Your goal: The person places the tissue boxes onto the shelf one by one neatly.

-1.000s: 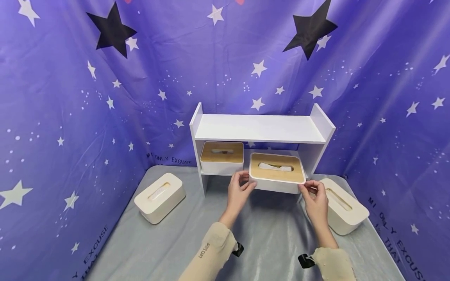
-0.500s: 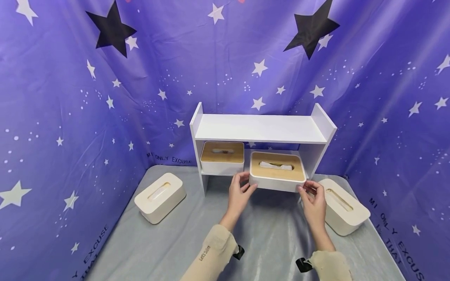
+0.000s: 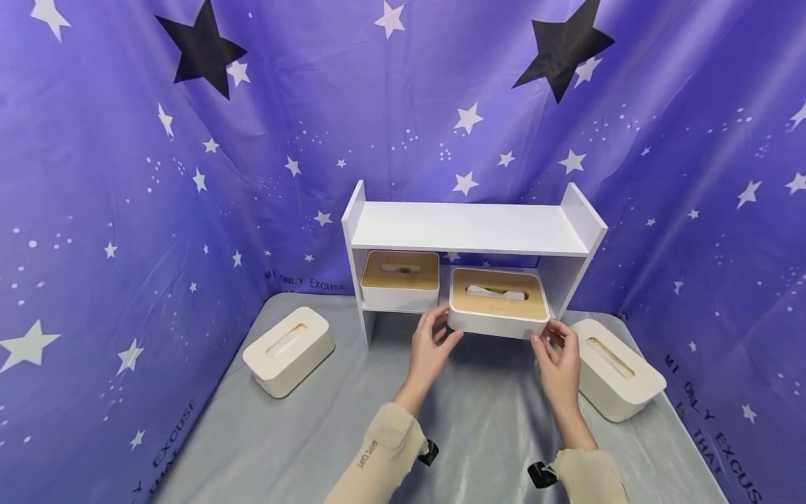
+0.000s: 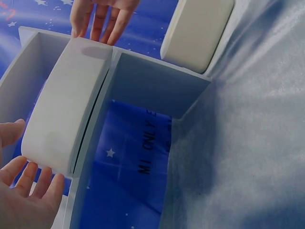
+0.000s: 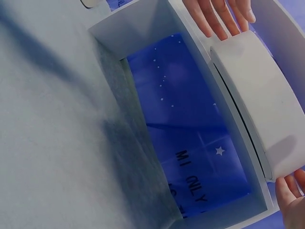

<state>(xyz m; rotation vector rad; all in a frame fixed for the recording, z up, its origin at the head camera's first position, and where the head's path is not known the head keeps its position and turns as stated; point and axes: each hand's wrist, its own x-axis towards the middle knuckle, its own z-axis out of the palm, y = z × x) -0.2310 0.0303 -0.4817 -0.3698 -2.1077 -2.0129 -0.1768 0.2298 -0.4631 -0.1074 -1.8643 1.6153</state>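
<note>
Gripping: white rectangular tissue box with tan wood-look lid is clamped at opposite ends by left hand and right hand | Loc: jutting from white two-tier shelf, lower level, beside matching box

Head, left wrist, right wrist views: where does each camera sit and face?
Head: on the head, looking forward and down at the shelf and wood-topped box; left hand, right hand, sleeves show.
Left wrist: on that wrist, looking at the box's front; left hand lower left, right hand top.
Right wrist: on that wrist, facing same front; right hand lower right, left hand top.
Both wrist views share box, shelf, hands.
</note>
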